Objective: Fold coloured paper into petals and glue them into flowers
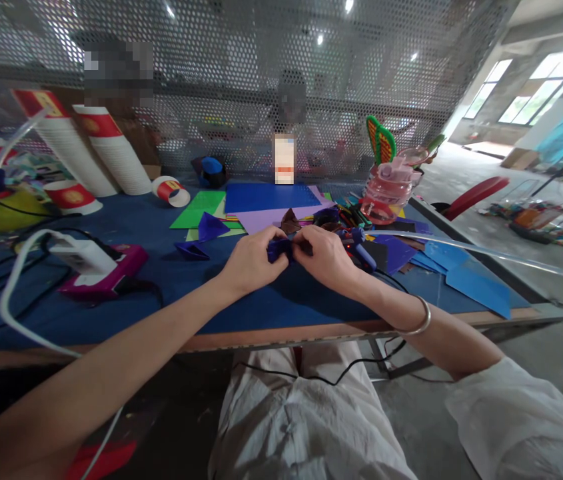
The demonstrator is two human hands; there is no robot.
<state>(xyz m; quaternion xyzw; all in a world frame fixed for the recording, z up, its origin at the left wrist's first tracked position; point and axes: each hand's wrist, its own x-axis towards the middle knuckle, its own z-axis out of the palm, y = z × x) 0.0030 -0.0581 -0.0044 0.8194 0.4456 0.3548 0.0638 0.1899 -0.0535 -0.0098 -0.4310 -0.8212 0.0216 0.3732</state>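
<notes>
— Just this side of the purple sheet (pixel 274 217), over the blue table (pixel 281 303), sits the small dark blue piece (pixel 280 249), pinched between both hands

— Which hand has more of it?

— The left hand (pixel 251 261) covers its left end, the right hand (pixel 325 257) its right end; the visible bit shows in the gap between them. Each grip is closed on the piece, fingers curled in and thumbs on top. It lies straight between the two grips, so neither hand is clearly nearer

— And its long axis?

— As far as it shows, the axis runs left to right, along the near edge of the purple sheet, one end toward each palm. Most of it is hidden under the fingers, so I cannot tell which end is the tip, or whether it has one

— What lies around it?

— To the left of the purple sheet a green sheet (pixel 200 208) lies flat, with a folded dark blue shape (pixel 210 227) on its near edge and another (pixel 192 251) nearer the person. To the right of the purple sheet stands a pink jug (pixel 388 193); nearer than that, a blue glue gun (pixel 364 247) lies just beside the right hand. Well to the left of the purple sheet sits a magenta power strip (pixel 106 270) with a white plug in it
</notes>
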